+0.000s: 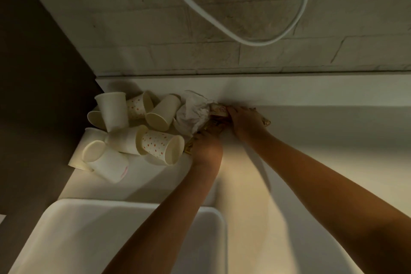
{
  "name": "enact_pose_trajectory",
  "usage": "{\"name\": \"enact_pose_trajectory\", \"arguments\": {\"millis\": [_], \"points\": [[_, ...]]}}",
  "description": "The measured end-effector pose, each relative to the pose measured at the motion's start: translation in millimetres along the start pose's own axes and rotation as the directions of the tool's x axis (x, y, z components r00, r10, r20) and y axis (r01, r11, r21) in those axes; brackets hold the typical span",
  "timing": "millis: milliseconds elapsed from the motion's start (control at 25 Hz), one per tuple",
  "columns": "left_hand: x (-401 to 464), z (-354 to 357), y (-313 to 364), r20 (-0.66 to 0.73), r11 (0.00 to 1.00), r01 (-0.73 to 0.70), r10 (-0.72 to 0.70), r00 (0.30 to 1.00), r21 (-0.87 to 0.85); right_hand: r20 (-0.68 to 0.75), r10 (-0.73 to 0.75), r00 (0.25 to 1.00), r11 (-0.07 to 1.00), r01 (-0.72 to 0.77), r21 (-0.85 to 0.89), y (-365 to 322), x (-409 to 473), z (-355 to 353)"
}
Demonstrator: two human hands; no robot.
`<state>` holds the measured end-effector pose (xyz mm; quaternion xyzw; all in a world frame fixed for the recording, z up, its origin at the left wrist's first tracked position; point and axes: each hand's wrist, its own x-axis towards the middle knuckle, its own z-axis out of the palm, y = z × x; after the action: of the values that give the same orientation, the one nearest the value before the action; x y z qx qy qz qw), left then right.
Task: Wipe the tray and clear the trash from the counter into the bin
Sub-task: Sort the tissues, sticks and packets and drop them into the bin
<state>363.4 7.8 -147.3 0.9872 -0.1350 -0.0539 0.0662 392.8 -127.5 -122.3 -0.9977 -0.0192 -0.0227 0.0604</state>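
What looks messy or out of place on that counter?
Paper cups lie toppled in a heap at the counter's left end, only one standing mouth-down. Beside them sits a crumpled napkin, and both hands are gathering wrappers.

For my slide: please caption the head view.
Both hands gather wrappers beside paper cups on counter.

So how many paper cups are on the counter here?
7 cups, piled at the counter left end: three plain and one dotted at the back, one plain and one dotted mid-pile, one plain nearest. Others may be hidden.
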Motion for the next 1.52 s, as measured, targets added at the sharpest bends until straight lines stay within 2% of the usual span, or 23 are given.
{"name": "enact_pose_trajectory", "arguments": {"millis": [120, 200, 240, 280, 320, 360, 400, 520, 560, 600, 720, 920, 1000, 1080, 1240, 1520], "points": [[-1, -16, -1, -0.021, 0.994, -0.052, 0.05, 0.999, -0.094, -0.001, 0.022, 1.0, 1.0, -0.022, 0.021, 2, -6, -6], [-7, -27, -2, -0.057, 0.996, -0.059, 0.056, 0.997, -0.064, -0.011, 0.038, 0.999, 0.998, -0.037, 0.056, 4, -7, -18], [-10, -33, -1, -0.074, 0.991, -0.09, 0.083, 0.994, -0.101, -0.054, 0.031, 0.998, 0.998, -0.027, 0.065, 5, -8, -24], [-17, -48, 3, -0.088, 0.996, -0.056, 0.05, 0.995, -0.071, -0.111, 0.026, 0.994, 0.997, -0.017, 0.076, 5, -10, -29], [-26, -62, 5, -0.154, 0.999, 0.001, -0.007, 0.988, -0.041, -0.161, 0.034, 0.986, 0.995, -0.019, 0.093, 5, -13, -34], [-29, -62, 0, -0.249, 0.999, -0.032, 0.02, 0.968, -0.044, -0.189, 0.052, 0.981, 0.993, -0.03, 0.116, 5, -18, -40], [-33, -68, -1, -0.255, 0.988, 0.017, -0.057, 0.965, -0.155, -0.193, 0.077, 0.978, 0.988, -0.05, 0.143, 5, -23, -45], [-47, -68, 0, -0.299, 0.962, -0.035, -0.049, 0.953, -0.27, -0.163, 0.184, 0.969, 0.953, -0.135, 0.27, 5, -45, -63], [-56, -71, 2, -0.289, 0.942, -0.027, -0.076, 0.954, -0.335, -0.14, 0.227, 0.964, 0.928, -0.171, 0.332, 6, -55, -70], [-62, -71, 3, -0.211, 0.894, 0.022, -0.129, 0.969, -0.447, -0.105, 0.266, 0.958, 0.893, -0.204, 0.402, 6, -63, -75], [-86, -77, 11, -0.002, 0.68, 0.133, -0.194, 0.981, -0.721, 0.011, 0.349, 0.937, 0.771, -0.294, 0.565, 7, -98, -92], [-125, -96, 31, 0.231, 0.429, 0.28, -0.164, 0.959, -0.859, 0.094, 0.48, 0.872, 0.576, -0.394, 0.716, -2, -168, -107], [-145, -103, 38, 0.246, 0.363, 0.284, -0.149, 0.958, -0.887, 0.107, 0.53, 0.841, 0.498, -0.41, 0.764, -7, -197, -109], [-170, -108, 42, 0.239, 0.345, 0.265, -0.117, 0.964, -0.9, 0.105, 0.573, 0.813, 0.42, -0.401, 0.814, -12, -228, -112], [-218, -108, 51, 0.286, 0.329, 0.282, -0.037, 0.957, -0.901, 0.06, 0.637, 0.768, 0.372, -0.375, 0.849, -19, -293, -113], [-281, -94, 69, 0.324, 0.344, 0.28, 0.077, 0.943, -0.896, -0.017, 0.726, 0.688, 0.382, -0.382, 0.842, -24, -385, -99]]}}
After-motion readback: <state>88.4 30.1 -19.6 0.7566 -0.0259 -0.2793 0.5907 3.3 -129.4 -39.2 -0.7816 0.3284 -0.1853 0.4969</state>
